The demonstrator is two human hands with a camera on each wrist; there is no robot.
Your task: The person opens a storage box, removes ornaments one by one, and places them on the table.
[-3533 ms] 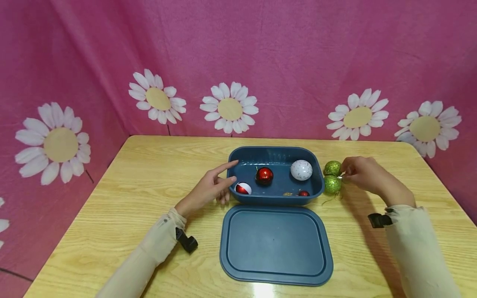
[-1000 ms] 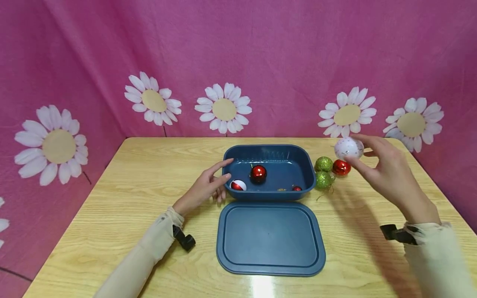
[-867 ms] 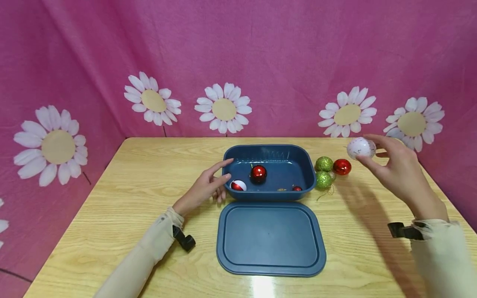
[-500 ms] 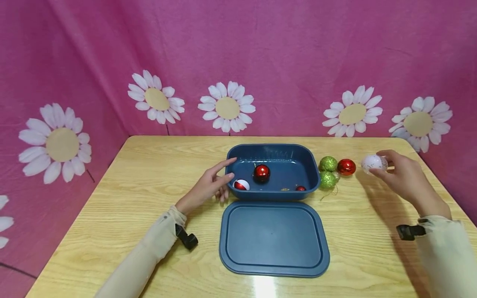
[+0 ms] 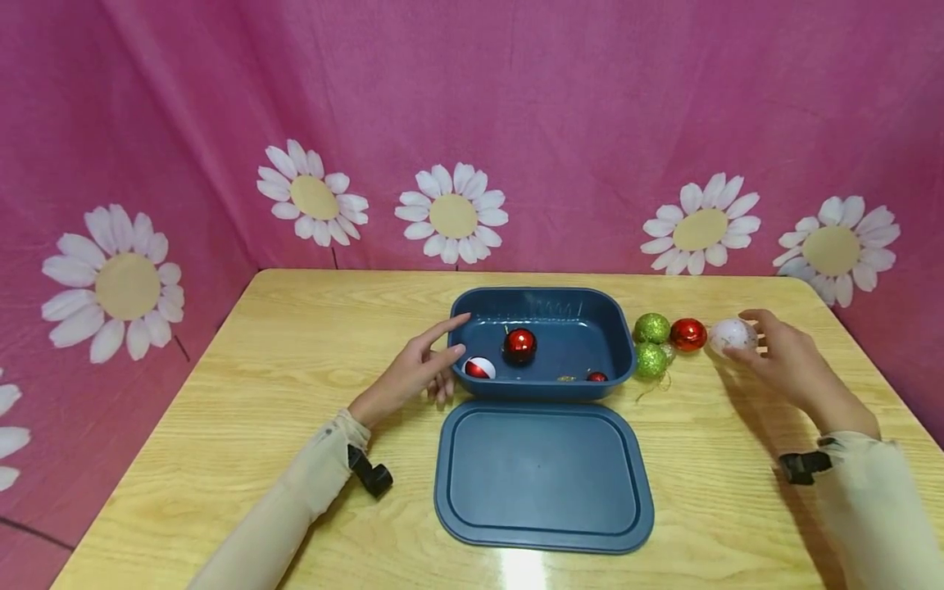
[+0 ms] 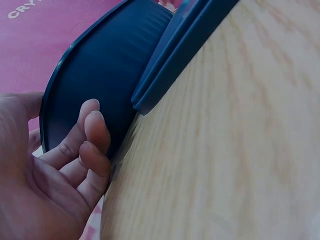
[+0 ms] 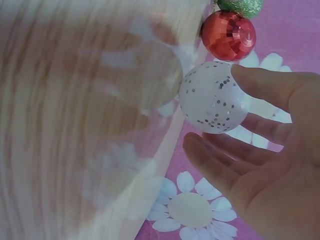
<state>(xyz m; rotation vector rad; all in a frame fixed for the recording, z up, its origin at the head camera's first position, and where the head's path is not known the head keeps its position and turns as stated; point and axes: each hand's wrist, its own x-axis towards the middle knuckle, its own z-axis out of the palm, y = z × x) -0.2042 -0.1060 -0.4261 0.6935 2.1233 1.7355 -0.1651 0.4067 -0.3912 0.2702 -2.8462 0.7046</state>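
Note:
My right hand (image 5: 791,360) holds a white speckled bauble (image 5: 732,337) between thumb and fingers. In the right wrist view the thumb touches the top of this bauble (image 7: 212,97), beside a shiny red bauble (image 7: 229,36). Two glittery green baubles (image 5: 651,360) sit left of the red one, against a dark blue box (image 5: 544,391). My left hand (image 5: 415,365) rests index finger and thumb over the box's left rim; its other fingers hang loosely outside the wall (image 6: 95,75). Inside lie a dark red bauble (image 5: 519,347), a red-and-white one (image 5: 479,368) and a small red one (image 5: 596,377).
A flat blue lid (image 5: 544,479) lies on the wooden table (image 5: 354,311) in front of the box. A small gold thing (image 5: 565,378) shows at the box's near inner wall. Behind the table hangs a pink curtain (image 5: 560,139) with daisies.
My right hand has carried the white bauble out of the box, rightwards and down beside the red one. The red bauble has come into view beside the green ones. My left hand stays put.

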